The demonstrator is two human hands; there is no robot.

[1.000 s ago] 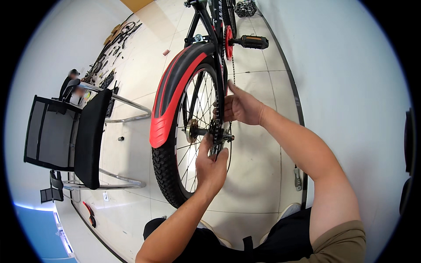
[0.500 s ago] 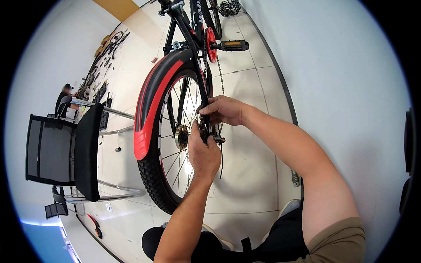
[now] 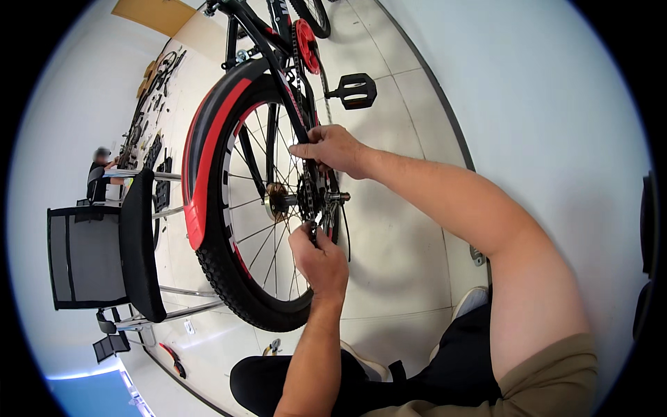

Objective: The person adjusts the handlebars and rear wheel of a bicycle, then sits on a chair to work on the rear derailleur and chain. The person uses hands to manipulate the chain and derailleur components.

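Note:
A black and red bicycle stands before me, its rear wheel (image 3: 258, 316) closest. My right hand (image 3: 335, 150) is closed around the black frame tube (image 3: 295, 115) above the hub, thumb toward the spokes. Below the rear sprockets (image 3: 306, 198), my left hand (image 3: 321, 265) pinches a small dark part that looks like the chain (image 3: 313, 228); the fingers partly cover it. An axle end (image 3: 338, 197) sticks out to the right, with a thin black cable (image 3: 347, 240) hanging beside it. The brake disc (image 3: 276, 201) sits on the hub's left side.
A red and black mudguard (image 3: 201, 149) arches over the tyre. The pedal (image 3: 356, 92) and red chainring (image 3: 306, 46) are farther ahead. To the left stands a black mesh chair (image 3: 142, 243); beyond it, a person (image 3: 99, 170) is near scattered parts. A white wall (image 3: 542, 111) runs along the right.
My left hand has dropped from beside the hub to below the sprockets. My right hand stays at the frame tube. The pedal has turned to show its flat face, and the view has shifted.

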